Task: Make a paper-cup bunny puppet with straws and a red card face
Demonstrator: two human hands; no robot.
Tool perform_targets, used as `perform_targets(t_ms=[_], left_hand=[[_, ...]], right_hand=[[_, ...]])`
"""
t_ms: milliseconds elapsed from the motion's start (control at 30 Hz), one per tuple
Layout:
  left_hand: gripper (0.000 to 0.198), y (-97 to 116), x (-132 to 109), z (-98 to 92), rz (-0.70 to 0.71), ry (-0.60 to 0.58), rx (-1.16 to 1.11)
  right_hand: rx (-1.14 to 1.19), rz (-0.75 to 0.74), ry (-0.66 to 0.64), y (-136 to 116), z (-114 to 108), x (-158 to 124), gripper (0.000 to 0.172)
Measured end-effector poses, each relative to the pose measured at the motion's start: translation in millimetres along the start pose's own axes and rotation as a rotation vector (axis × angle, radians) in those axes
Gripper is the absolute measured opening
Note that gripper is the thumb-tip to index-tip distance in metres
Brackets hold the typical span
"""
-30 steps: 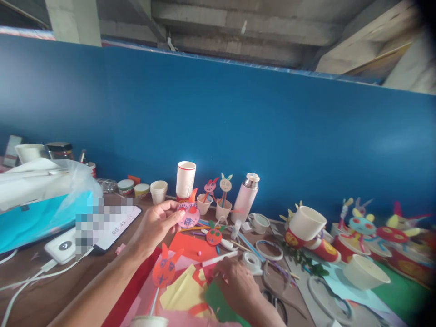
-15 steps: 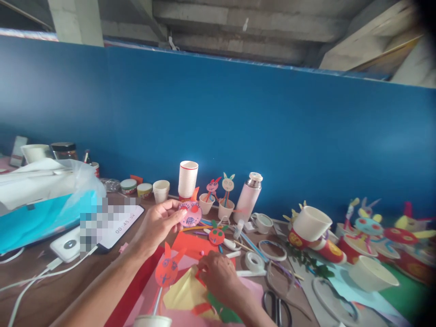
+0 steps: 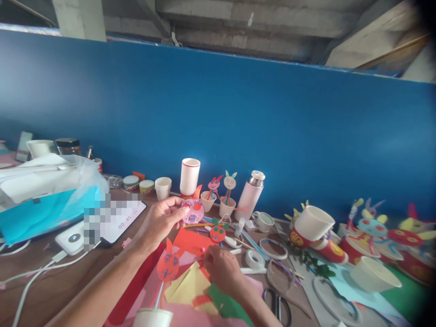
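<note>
My left hand (image 3: 167,219) pinches the edge of a round pink paper face (image 3: 193,211) with red eyes, drawn lashes and a drawn mouth. An orange paper ear (image 3: 198,190) shows just above it. My right hand (image 3: 223,268) hovers over or rests on the coloured paper, its fingers curled together. What those fingers hold, if anything, is hidden. Beside them is a small pink ball (image 3: 203,249) on an orange sheet (image 3: 191,241). Nearer to me, an orange paper face (image 3: 168,266) stands on a stick in a paper cup (image 3: 153,317). Yellow paper (image 3: 188,282) and green paper (image 3: 227,305) lie below my right hand.
Stacked paper cups (image 3: 190,176), a thermos (image 3: 250,195) and small cup figures line the blue partition (image 3: 218,109). Right of my hands lie tape (image 3: 255,260), scissors (image 3: 277,306) and a headband. A power bank (image 3: 70,238) with cables and a blue bag (image 3: 51,206) sit left.
My right hand has shifted slightly right and its fingers have drawn in more. The left hand keeps its hold on the pink face. The whole view has moved a little.
</note>
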State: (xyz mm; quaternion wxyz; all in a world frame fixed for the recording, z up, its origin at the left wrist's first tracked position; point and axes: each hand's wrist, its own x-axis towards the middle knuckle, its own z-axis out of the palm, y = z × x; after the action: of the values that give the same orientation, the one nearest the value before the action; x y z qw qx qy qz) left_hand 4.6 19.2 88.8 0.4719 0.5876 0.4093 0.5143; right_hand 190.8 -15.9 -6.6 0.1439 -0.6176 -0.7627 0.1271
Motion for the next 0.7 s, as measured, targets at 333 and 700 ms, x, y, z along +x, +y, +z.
perform_targets(t_ms=[333,700], left_hand=[[0.017,0,1,0.4,0.0,0.0,-0.001],[0.017,1,0,1.1,-0.01,0.014,-0.006]], right_hand=[[0.134,0.037,0.195,14,-24,11,0.011],[0.148,0.108,0.341,32,-43,16,0.015]])
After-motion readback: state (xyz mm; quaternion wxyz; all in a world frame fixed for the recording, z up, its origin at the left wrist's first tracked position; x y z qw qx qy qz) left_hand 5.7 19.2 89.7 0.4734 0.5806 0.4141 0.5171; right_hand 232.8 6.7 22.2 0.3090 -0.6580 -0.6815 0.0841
